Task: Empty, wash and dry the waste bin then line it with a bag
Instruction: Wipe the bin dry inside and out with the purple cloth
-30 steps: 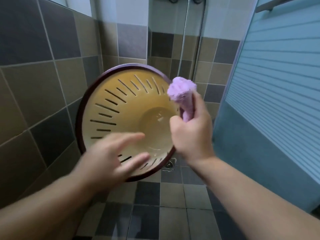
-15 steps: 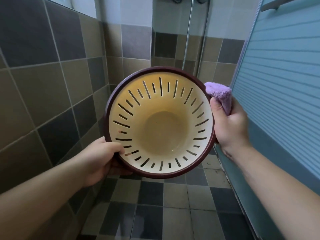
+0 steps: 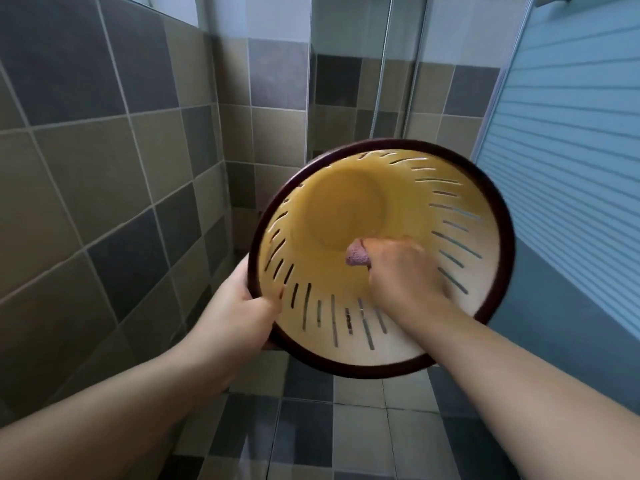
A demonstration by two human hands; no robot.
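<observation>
The waste bin [image 3: 481,258] is a cream plastic bin with slotted walls and a dark maroon rim, held in the air with its mouth tilted toward me. My left hand [image 3: 242,306] grips its rim at the lower left, thumb on the inside. My right hand [image 3: 401,271] reaches deep inside the bin and holds a bunched purple cloth [image 3: 356,256] against the lower inner wall near the bottom. Most of the cloth is hidden in my fist.
A tiled wall [image 3: 86,168] stands close on the left. A blue ribbed shower door [image 3: 571,168] runs along the right. Shower pipes [image 3: 381,64] hang at the back corner. Checked floor tiles [image 3: 329,427] lie below the bin.
My right hand has gone from the bin's right rim into the bin with the cloth. The bin has shifted right and tilted; my left hand keeps its hold on the rim.
</observation>
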